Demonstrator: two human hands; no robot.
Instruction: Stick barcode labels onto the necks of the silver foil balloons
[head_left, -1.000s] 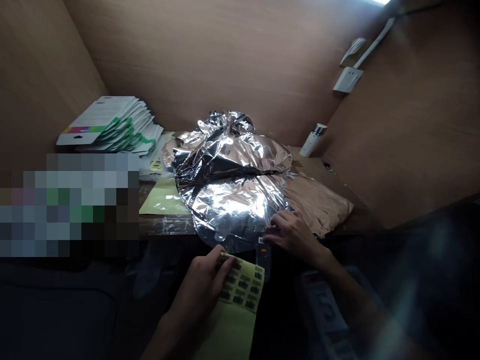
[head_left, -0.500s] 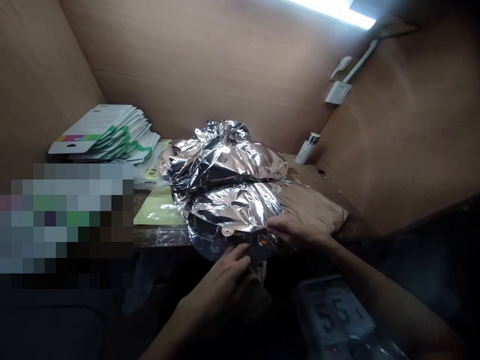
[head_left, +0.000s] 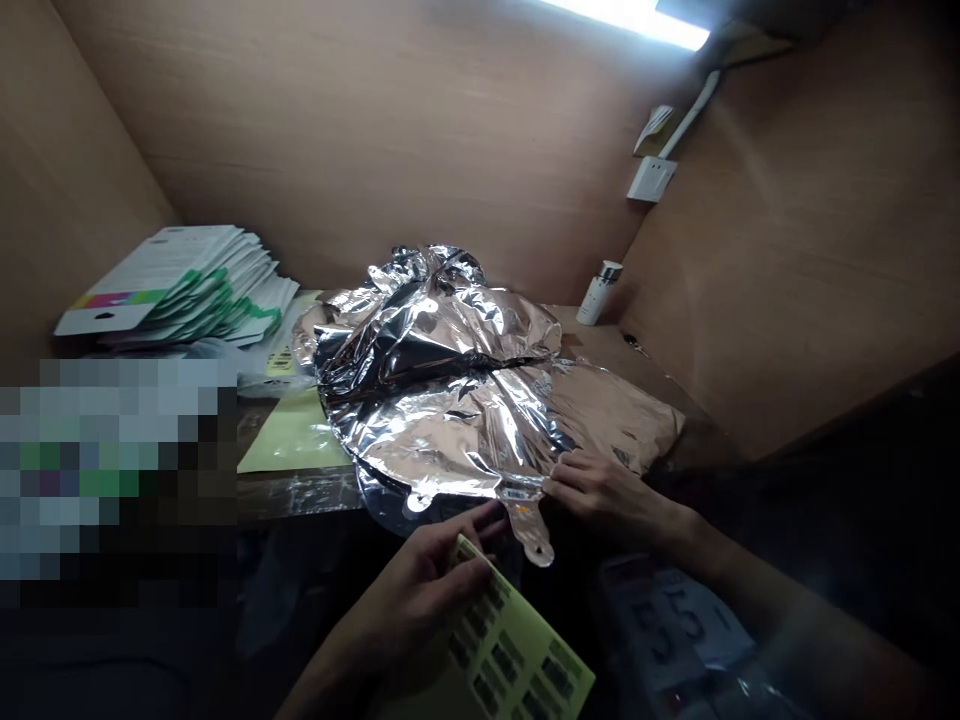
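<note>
The sheet (head_left: 517,660) has reappeared — left hand (head_left: 427,590) pinches it, right hand (head_left: 607,495) grips foil (head_left: 450,430) on the desk (head_left: 300,490) — wooden walls (head_left: 450,130).

It was a packing booth: plywood walls (head_left: 420,130) enclosed a worktop (head_left: 300,490) stacked with foil balloons (head_left: 450,400) and packaging cards (head_left: 172,285).

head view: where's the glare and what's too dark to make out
In the head view, the light strip blows out at top; the foil balloon throws glare; the lower frame is in shadow, so the left hand and sticker sheet look dim, its print unreadable; a pixelated block masks the left edge.
</note>
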